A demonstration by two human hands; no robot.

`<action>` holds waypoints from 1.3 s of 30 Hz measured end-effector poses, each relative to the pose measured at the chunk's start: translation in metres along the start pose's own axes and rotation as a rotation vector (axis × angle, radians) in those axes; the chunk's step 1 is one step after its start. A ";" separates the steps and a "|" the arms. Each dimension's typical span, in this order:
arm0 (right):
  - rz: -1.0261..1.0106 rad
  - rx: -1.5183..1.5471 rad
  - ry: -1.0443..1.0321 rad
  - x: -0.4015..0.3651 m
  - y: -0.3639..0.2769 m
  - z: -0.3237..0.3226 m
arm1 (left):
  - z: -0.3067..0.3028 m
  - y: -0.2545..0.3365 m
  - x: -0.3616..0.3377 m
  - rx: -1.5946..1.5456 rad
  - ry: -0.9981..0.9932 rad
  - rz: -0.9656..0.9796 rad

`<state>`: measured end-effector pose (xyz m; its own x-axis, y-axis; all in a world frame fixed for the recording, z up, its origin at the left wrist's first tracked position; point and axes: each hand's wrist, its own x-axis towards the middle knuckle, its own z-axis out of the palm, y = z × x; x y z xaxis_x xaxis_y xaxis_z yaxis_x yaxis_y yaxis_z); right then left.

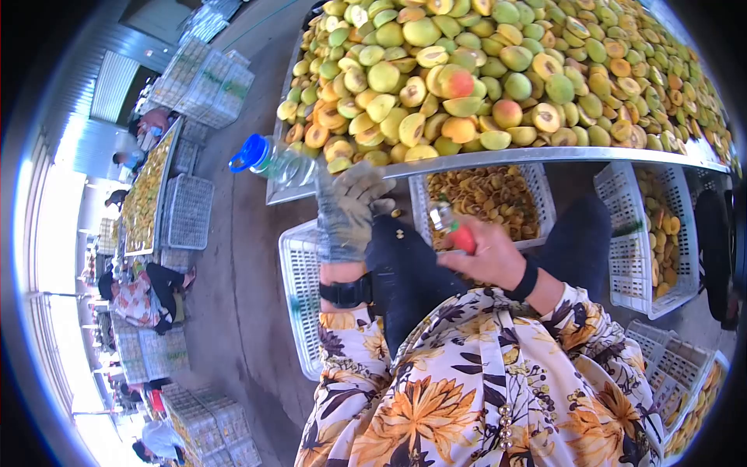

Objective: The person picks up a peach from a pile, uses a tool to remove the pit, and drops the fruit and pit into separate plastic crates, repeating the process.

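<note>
Right hand (490, 253) is clamped on a small red-handled cutting tool (455, 228), fingers wrapped round the handle. The tool sits in front of the person's chest, over the dark trouser knee and just below the table edge. Its long axis runs lower right to upper left in the view: handle in the fist, pale tip pointing up-left, twd the other hand and the table rim.

Left hand (346, 214), in a worn grey fabric work glove, is raised w/ fingertips at the rim of the long metal table (545, 156). The fingers look loosely bent, but can't tell if anything is pinched in them. This hand is the nearer one to the heap of yellow-green and orange halved stone fruit (436, 86), which lies straight ahead of it and above, the closest halves just beyond its fingertips. Right hand is lower and further back from the heap.

A clear plastic bottle w/ blue cap (272, 162) lies on its side at the table corner, just left of the gloved fingers, cap pointing left. A white slotted plastic crate (419, 206) of pitted halves sits under the table, behind the tool's tip
</note>
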<state>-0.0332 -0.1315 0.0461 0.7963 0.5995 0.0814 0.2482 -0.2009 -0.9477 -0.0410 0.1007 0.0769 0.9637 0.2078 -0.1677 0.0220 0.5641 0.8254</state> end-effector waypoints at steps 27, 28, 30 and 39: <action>0.287 0.043 0.070 0.021 0.036 0.006 | 0.022 -0.042 0.099 1.599 0.279 0.527; 0.195 -0.034 0.132 0.018 0.037 -0.002 | 0.027 -0.041 0.107 1.676 0.241 0.383; 0.218 -0.130 0.151 0.013 0.043 -0.018 | 0.022 -0.053 0.130 1.813 0.127 0.274; 0.159 -0.106 0.288 0.038 0.028 -0.061 | 0.021 -0.042 0.098 0.603 -0.140 -0.015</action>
<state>0.0374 -0.1618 0.0417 0.9488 0.3141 0.0335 0.1524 -0.3623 -0.9195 0.0582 0.0805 0.0376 0.9870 0.0732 -0.1433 0.1432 0.0067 0.9897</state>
